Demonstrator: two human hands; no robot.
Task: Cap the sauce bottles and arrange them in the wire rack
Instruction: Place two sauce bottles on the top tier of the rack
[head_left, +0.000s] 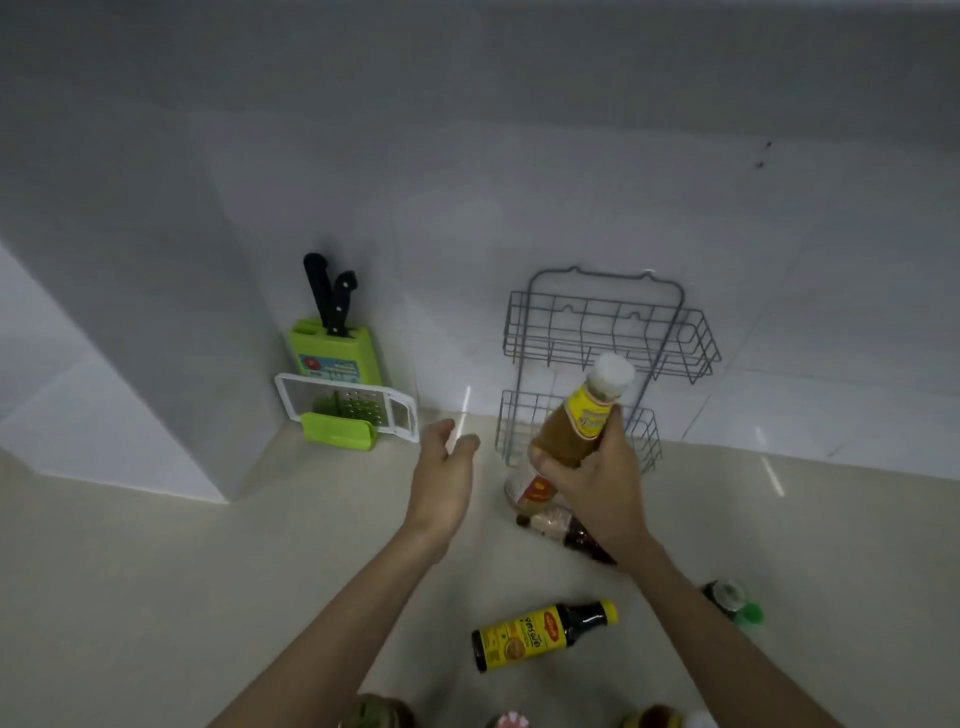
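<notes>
My right hand (597, 483) grips a brown sauce bottle (582, 415) with a yellow label and a white cap, held tilted in front of the lower tier of the grey two-tier wire rack (608, 332), which stands against the wall. My left hand (447, 467) hovers open to the left of the rack, holding nothing. Under my right hand lie a pale bottle with a red label (530, 488) and a dark bottle (566, 530). A dark capped bottle with a yellow label (540, 634) lies on its side on the counter nearer me.
A green knife block (337, 348) with two black-handled knives and a white grater (343, 410) stand in the left corner. A green-capped bottle (732, 597) lies at the right. Several bottle tops show at the bottom edge. The beige counter (208, 597) stretches left.
</notes>
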